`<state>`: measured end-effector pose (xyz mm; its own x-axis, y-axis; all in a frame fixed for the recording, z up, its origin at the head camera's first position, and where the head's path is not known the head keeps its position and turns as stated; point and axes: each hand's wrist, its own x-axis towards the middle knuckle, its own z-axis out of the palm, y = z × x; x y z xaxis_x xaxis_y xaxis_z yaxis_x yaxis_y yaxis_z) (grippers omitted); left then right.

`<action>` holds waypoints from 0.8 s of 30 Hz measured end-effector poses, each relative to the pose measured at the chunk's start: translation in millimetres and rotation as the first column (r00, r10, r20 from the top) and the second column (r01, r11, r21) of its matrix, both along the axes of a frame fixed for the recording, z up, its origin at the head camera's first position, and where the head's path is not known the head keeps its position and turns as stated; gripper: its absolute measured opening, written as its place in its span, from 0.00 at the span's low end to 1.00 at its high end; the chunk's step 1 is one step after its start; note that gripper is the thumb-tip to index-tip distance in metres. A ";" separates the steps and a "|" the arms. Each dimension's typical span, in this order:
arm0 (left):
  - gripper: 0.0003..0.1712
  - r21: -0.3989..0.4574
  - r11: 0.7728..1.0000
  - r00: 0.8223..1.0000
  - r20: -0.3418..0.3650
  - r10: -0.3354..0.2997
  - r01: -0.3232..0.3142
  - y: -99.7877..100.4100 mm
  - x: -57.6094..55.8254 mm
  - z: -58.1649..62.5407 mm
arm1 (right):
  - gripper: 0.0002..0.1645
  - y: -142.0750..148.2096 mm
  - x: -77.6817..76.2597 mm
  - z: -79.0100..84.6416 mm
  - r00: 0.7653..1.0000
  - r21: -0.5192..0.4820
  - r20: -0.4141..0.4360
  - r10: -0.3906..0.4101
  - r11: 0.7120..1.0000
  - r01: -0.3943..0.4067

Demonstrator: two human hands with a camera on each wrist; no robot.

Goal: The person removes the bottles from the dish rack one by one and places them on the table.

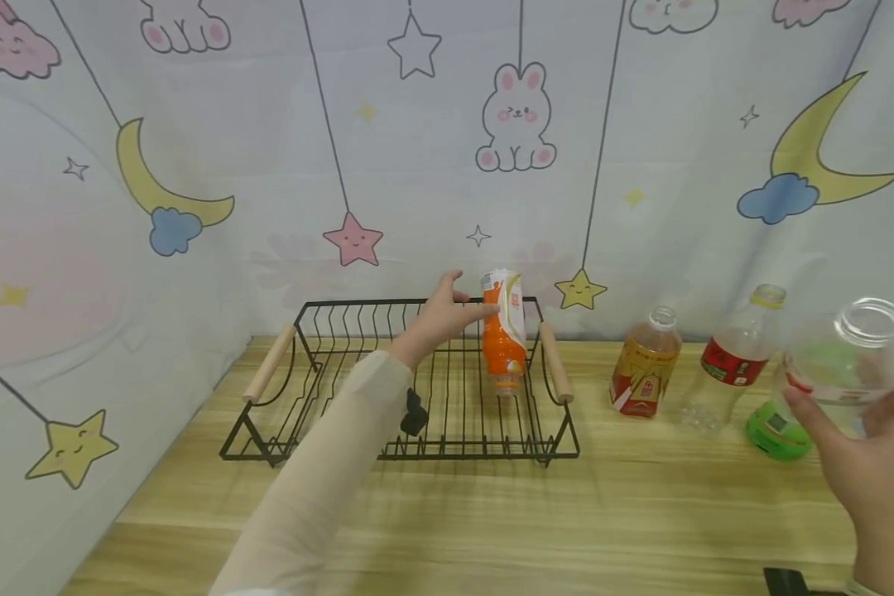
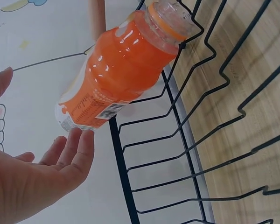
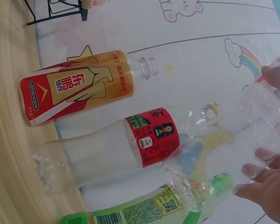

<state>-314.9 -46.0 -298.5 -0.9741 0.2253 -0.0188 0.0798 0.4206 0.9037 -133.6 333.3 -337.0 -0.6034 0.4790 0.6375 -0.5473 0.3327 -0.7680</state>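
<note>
An orange and white plastic bottle (image 1: 503, 335) stands neck down in the black wire dish rack (image 1: 398, 456), slightly tilted. My left hand (image 1: 441, 321) is beside its raised base, thumb and fingers spread apart. In the left wrist view the fingertips (image 2: 86, 135) lie at the bottle's base edge; whether they touch it I cannot tell. At the right, my right hand (image 1: 875, 451) grips a clear wide-mouthed plastic jar (image 3: 256, 121) above the table, thumb on one side and fingers on the other. The jar's open mouth points upward in the head view.
An amber-and-red labelled bottle (image 1: 646, 364) stands uncapped right of the rack. Beside it are a clear bottle with a red label (image 1: 732, 364) and a green-labelled bottle (image 1: 778, 430), partly behind the jar. A patterned cloth (image 1: 432, 165) hangs behind the wooden table (image 1: 641, 505).
</note>
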 end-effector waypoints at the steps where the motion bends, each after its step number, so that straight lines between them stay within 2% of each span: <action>1: 0.54 0.000 1.000 1.000 0.004 0.001 -0.001 0.5 -0.2 -0.6 | 0.46 0.7 0.0 -0.8 1.000 -0.033 -0.008 0.020 0.999 -0.021; 5: 0.54 -0.010 1.000 1.000 0.015 0.005 -0.005 3.1 -1.6 -3.0 | 0.44 2.8 0.3 -3.6 0.998 -0.148 0.004 0.059 0.987 -0.057; 7: 0.55 -0.009 1.000 1.000 0.019 0.003 -0.003 4.8 -2.8 -4.3 | 0.43 4.1 0.7 -3.9 0.998 -0.160 0.022 0.052 0.986 -0.047; 14: 0.55 0.014 1.000 0.999 0.034 -0.003 0.002 9.8 -9.5 -12.1 | 0.44 8.7 0.2 -4.0 0.991 -0.212 -0.033 0.128 0.968 -0.132; 19: 0.55 0.027 1.000 0.998 0.055 0.011 -0.012 12.1 -13.0 -15.9 | 0.41 13.6 -0.1 -7.3 0.995 -0.231 0.088 0.051 0.973 -0.030; 21: 0.55 0.033 0.999 0.998 0.066 0.013 -0.015 13.1 -14.9 -17.8 | 0.41 16.4 -1.0 -9.3 0.992 -0.238 0.116 0.053 0.971 -0.024; 24: 0.56 0.048 0.999 0.996 0.084 0.003 -0.007 15.2 -17.1 -20.7 | 0.42 21.0 -2.3 -13.6 0.987 -0.251 0.108 0.120 0.964 -0.090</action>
<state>-331.9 -30.8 -319.3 -0.9707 0.2229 -0.0894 0.0011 0.3764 0.9265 -135.8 354.3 -350.6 -0.7241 0.5407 0.4281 -0.4670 0.0724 -0.8813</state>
